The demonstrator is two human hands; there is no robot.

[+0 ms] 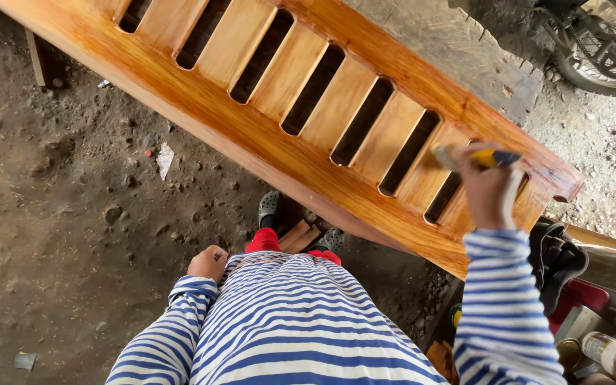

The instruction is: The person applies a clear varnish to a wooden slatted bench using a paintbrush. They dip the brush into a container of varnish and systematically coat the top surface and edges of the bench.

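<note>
Our right hand (488, 194), at 3 o'clock, is clenched on a yellow-handled brush (480, 158) touching the slatted frame's (265, 139) end. Frame runs from 11 to 3 o'clock. Left hand (208, 262) fisted at our hip, holding nothing.

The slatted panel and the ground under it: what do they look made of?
Slatted panel: looks like wood, with grain lines showing through a glossy orange-brown coat, probably varnish or stain. The right hand holds a yellow-handled brush over it. Ground: appears to be packed dirt, dull grey-brown and matte, with loose stones and scraps.
</note>
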